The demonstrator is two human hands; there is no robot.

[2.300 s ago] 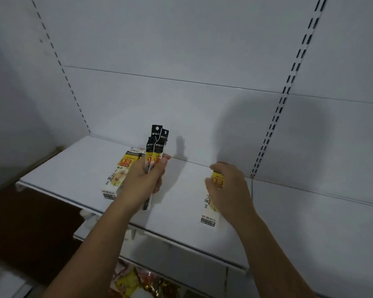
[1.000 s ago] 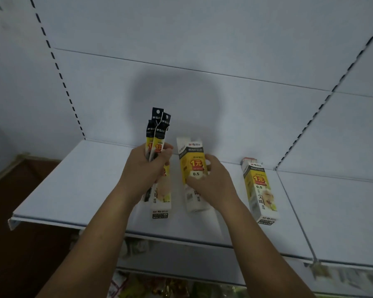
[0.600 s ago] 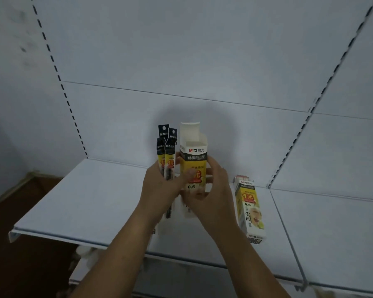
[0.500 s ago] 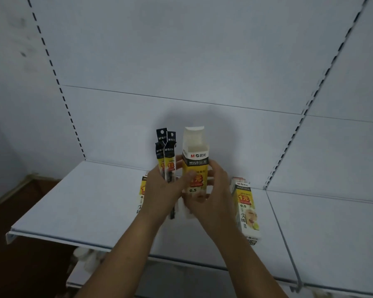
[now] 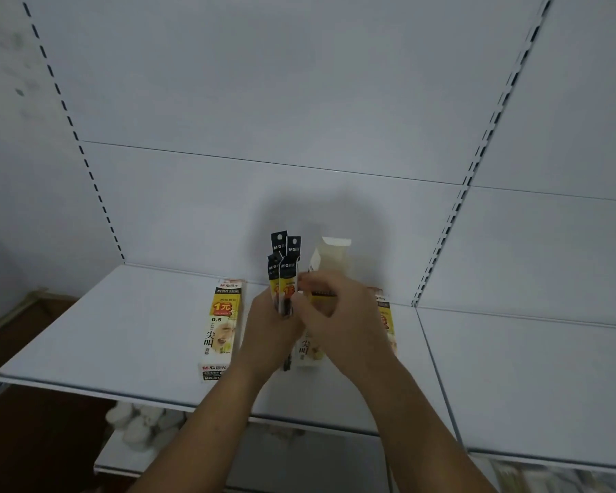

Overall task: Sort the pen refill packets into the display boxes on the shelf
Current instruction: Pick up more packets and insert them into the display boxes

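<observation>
Left hand: the left hand (image 5: pixel 269 329), at centre frame, is closed in a fist around the lower half of a small bunch of pen refill packets (image 5: pixel 286 266).
Packets: slim, black-topped with yellow labels, they stand upright out of the fist, their hang-tabs fanned against the white back panel (image 5: pixel 299 101).
Right hand: the right hand (image 5: pixel 338 314), touching the left, curls its fingers round the middle of a held display box (image 5: pixel 333 256); its fingertips reach across to the packets.
Held box: upright just right of the packets, raised off the shelf, pale top flap showing above the knuckles and printed base showing below the palm. Whether any packet is inside it cannot be told.
Left box: a second display box (image 5: pixel 220 325), yellow and white, lies flat on the white shelf (image 5: pixel 121 336), just left of the left wrist.
Right box: a third display box (image 5: pixel 384 316) lies on the shelf behind the right hand, mostly hidden.
Below: pale rounded items (image 5: pixel 136 421), too dim to identify, sit on a lower shelf (image 5: pixel 128 457) at lower left of the frame.
</observation>
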